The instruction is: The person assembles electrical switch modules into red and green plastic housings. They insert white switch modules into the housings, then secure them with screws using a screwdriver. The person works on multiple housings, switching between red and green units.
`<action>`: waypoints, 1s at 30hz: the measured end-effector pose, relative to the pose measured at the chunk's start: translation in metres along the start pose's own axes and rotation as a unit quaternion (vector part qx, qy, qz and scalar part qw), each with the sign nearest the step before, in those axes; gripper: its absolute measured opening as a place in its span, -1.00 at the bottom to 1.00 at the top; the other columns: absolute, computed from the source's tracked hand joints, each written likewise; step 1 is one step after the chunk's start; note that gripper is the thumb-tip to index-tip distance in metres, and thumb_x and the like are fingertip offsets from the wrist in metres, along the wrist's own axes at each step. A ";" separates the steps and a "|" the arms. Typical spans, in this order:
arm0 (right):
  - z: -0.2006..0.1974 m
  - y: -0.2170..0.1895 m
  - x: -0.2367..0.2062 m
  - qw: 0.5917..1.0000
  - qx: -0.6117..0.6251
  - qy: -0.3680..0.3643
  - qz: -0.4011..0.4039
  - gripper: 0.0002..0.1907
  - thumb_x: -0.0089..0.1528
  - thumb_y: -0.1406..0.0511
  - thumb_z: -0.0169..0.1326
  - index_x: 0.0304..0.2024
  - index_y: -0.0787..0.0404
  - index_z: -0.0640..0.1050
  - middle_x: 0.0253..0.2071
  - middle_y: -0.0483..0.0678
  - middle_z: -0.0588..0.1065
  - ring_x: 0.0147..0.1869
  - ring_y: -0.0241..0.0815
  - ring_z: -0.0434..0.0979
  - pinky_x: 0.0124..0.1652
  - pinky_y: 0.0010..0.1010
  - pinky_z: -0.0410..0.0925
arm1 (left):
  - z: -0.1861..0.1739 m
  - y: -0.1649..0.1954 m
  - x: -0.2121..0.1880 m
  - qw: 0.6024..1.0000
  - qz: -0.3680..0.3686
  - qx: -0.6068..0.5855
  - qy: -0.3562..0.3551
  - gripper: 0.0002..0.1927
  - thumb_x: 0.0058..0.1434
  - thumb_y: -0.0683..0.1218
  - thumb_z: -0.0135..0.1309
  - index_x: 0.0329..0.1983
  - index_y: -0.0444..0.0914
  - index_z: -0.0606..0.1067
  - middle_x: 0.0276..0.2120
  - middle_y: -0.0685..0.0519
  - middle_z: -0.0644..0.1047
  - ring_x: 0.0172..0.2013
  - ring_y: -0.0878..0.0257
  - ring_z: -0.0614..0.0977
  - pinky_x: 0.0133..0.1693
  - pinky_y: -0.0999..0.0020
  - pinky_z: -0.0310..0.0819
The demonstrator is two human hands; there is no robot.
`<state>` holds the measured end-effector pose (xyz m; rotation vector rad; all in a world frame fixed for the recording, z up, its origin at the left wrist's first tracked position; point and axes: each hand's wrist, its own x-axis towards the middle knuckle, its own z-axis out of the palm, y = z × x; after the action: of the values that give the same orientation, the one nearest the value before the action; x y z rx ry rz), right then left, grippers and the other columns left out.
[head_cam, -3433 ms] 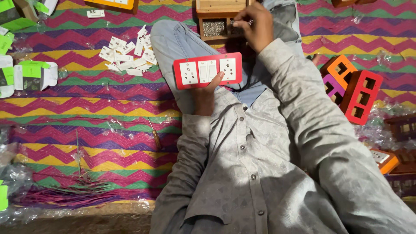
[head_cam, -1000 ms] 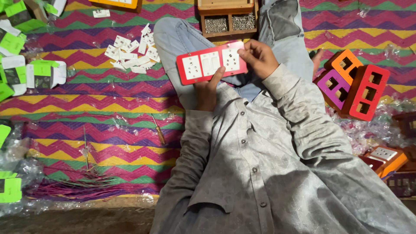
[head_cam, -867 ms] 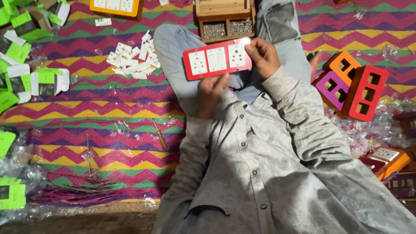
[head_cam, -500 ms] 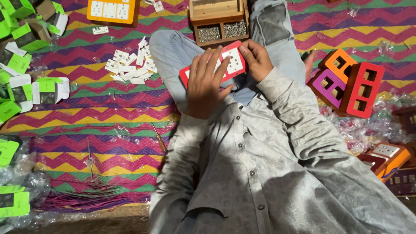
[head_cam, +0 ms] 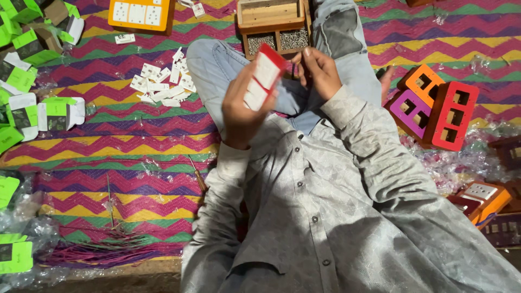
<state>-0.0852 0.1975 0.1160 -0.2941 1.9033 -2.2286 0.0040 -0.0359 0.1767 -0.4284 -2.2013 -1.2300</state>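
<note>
Currently my left hand (head_cam: pixel 241 111) grips the red rectangular plastic switch plate with white inserts (head_cam: pixel 262 76), fingers curled shut around its lower end, thumb side towards me. Plate is raised above my lap and tilted nearly edge-on to the camera, so only its red rim and part of the white face show. My right hand (head_cam: pixel 320 70) sits just beside the plate's upper end, fingers bent and loosely pinched together; whether it holds anything small I cannot tell.

Beyond my hands, between my denim-clad knees, stands a wooden compartment box (head_cam: pixel 271 21); its lower cells contain small metal screws. Left of my left knee lies a scatter of small white plastic switch inserts (head_cam: pixel 163 84) on the zigzag-striped woven mat (head_cam: pixel 108 157). A yellow switch plate fitted with white inserts (head_cam: pixel 141 13) lies at the mat's far edge. Green and white cardboard packets (head_cam: pixel 32 81) are heaped at the far left. A thin screwdriver with a wooden handle (head_cam: pixel 196 174) lies on the mat near my left elbow.

To my right, empty frames lean together: orange (head_cam: pixel 423 84), purple (head_cam: pixel 410 111), red (head_cam: pixel 453 116).
</note>
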 end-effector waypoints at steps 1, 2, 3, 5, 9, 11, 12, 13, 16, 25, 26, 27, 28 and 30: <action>-0.001 0.003 0.005 0.995 -0.089 0.008 -0.034 -0.66 0.52 0.16 -0.12 -0.10 0.28 0.54 -0.42 -0.15 0.49 -0.38 -0.32 0.45 -0.35 -0.51 0.32 | 0.002 -0.011 -0.004 0.984 -0.099 -0.150 0.023 -0.40 0.29 -0.05 0.24 0.35 -0.32 0.38 0.18 -0.15 0.52 0.04 0.04 0.61 0.02 0.14 0.55; 0.000 0.006 0.012 0.982 -0.177 0.015 -0.068 -0.69 0.50 0.19 -0.06 -0.09 0.30 0.56 -0.35 -0.10 0.54 -0.32 -0.24 0.50 -0.32 -0.44 0.36 | 0.004 -0.024 -0.006 0.935 -0.194 -0.295 0.044 -0.41 0.36 -0.03 0.17 0.39 -0.34 0.36 0.16 -0.23 0.54 -0.03 0.03 0.61 -0.08 0.15 0.52; 0.000 0.009 0.021 0.959 -0.263 0.020 -0.104 -0.72 0.48 0.21 0.00 -0.08 0.32 0.57 -0.29 -0.05 0.59 -0.26 -0.15 0.55 -0.28 -0.37 0.40 | 0.007 -0.037 -0.008 0.855 -0.281 -0.431 0.062 -0.42 0.43 -0.01 0.11 0.43 -0.36 0.35 0.14 -0.31 0.56 -0.10 0.03 0.61 -0.18 0.17 0.50; 0.004 0.013 0.043 0.887 -0.409 -0.035 -0.210 -0.76 0.41 0.23 0.08 -0.12 0.29 0.61 -0.23 0.07 0.59 -0.18 0.05 0.59 -0.19 -0.21 0.44 | 0.013 -0.057 -0.014 0.711 -0.297 -0.632 0.086 -0.38 0.45 0.10 -0.02 0.45 -0.33 0.26 0.27 -0.22 0.45 0.00 0.04 0.59 -0.13 0.17 0.53; 0.023 0.023 0.091 0.815 -0.549 -0.067 -0.172 -0.82 0.25 0.29 0.16 -0.17 0.22 0.68 -0.22 0.19 0.59 -0.18 0.28 0.58 -0.22 0.05 0.42 | 0.021 -0.072 -0.028 0.602 -0.336 -0.718 0.094 -0.28 0.40 0.24 -0.16 0.45 -0.29 0.15 0.37 -0.13 0.32 0.07 0.07 0.56 -0.11 0.16 0.56; 0.037 0.031 0.112 0.790 -0.606 -0.069 -0.069 -0.84 0.24 0.28 0.15 -0.19 0.17 0.69 -0.23 0.19 0.59 -0.15 0.27 0.59 -0.18 0.05 0.43 | 0.020 -0.068 -0.038 0.640 -0.323 -0.691 0.091 -0.26 0.46 0.23 -0.15 0.49 -0.36 0.16 0.39 -0.19 0.33 0.07 0.07 0.56 -0.10 0.19 0.55; 0.043 0.036 0.122 0.771 -0.632 -0.074 -0.014 -0.85 0.24 0.27 0.15 -0.21 0.14 0.69 -0.23 0.19 0.59 -0.13 0.27 0.59 -0.16 0.05 0.43 | 0.018 -0.065 -0.043 0.656 -0.320 -0.678 0.092 -0.25 0.49 0.22 -0.14 0.51 -0.40 0.17 0.41 -0.21 0.34 0.07 0.07 0.56 -0.09 0.20 0.55; 0.050 0.042 0.129 0.753 -0.654 -0.066 0.001 -0.83 0.24 0.24 0.15 -0.23 0.15 0.69 -0.23 0.19 0.59 -0.13 0.25 0.60 -0.16 0.03 0.44 | 0.018 -0.063 -0.045 0.657 -0.319 -0.679 0.082 -0.25 0.48 0.23 -0.14 0.51 -0.38 0.16 0.40 -0.21 0.34 0.07 0.06 0.57 -0.10 0.19 0.55; 0.066 0.060 0.147 0.697 -0.716 -0.043 0.008 -0.81 0.25 0.22 0.13 -0.26 0.16 0.70 -0.21 0.17 0.61 -0.11 0.18 0.64 -0.18 -0.04 0.47 | 0.011 -0.063 -0.045 0.659 -0.314 -0.680 0.062 -0.24 0.49 0.24 -0.14 0.53 -0.36 0.13 0.40 -0.21 0.33 0.07 0.05 0.56 -0.11 0.17 0.57; 0.078 0.062 0.173 0.618 -0.785 -0.021 0.031 -0.80 0.29 0.30 0.05 -0.21 0.14 0.70 -0.21 0.08 0.64 -0.12 0.08 0.68 -0.21 -0.13 0.50 | 0.009 -0.067 -0.041 0.598 -0.358 -0.715 0.054 -0.22 0.45 0.26 -0.15 0.54 -0.33 0.10 0.39 -0.25 0.32 0.09 0.00 0.57 -0.09 0.13 0.60; 0.079 0.061 0.172 0.615 -0.788 -0.018 0.029 -0.80 0.27 0.30 0.06 -0.21 0.14 0.70 -0.21 0.08 0.64 -0.12 0.08 0.68 -0.21 -0.14 0.50 | 0.009 -0.068 -0.042 0.599 -0.353 -0.716 0.057 -0.21 0.45 0.26 -0.15 0.54 -0.33 0.10 0.39 -0.26 0.32 0.09 0.00 0.57 -0.10 0.14 0.61; 0.079 0.060 0.172 0.611 -0.791 -0.015 0.028 -0.81 0.25 0.31 0.07 -0.21 0.14 0.70 -0.21 0.09 0.64 -0.12 0.08 0.68 -0.21 -0.14 0.50 | 0.009 -0.069 -0.043 0.599 -0.349 -0.719 0.060 -0.21 0.45 0.26 -0.14 0.54 -0.34 0.10 0.39 -0.26 0.32 0.09 0.00 0.57 -0.10 0.14 0.61; 0.079 0.059 0.172 0.617 -0.786 -0.022 0.030 -0.80 0.26 0.30 0.06 -0.21 0.15 0.70 -0.20 0.09 0.64 -0.11 0.09 0.67 -0.20 -0.14 0.50 | 0.009 -0.071 -0.045 0.598 -0.343 -0.723 0.049 -0.21 0.48 0.26 -0.14 0.55 -0.35 0.10 0.40 -0.26 0.32 0.05 -0.01 0.57 -0.11 0.15 0.61; 0.077 0.057 0.172 0.628 -0.777 -0.030 0.030 -0.79 0.28 0.30 0.05 -0.20 0.16 0.71 -0.18 0.11 0.64 -0.09 0.11 0.67 -0.17 -0.13 0.50 | 0.008 -0.073 -0.046 0.596 -0.325 -0.734 0.026 -0.21 0.54 0.26 -0.13 0.57 -0.37 0.10 0.42 -0.25 0.32 -0.03 -0.02 0.57 -0.12 0.18 0.60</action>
<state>-0.2277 0.0682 0.0758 -0.4386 3.0562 0.1010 -0.0011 -0.0672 0.0955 -0.0898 -0.6537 -3.2233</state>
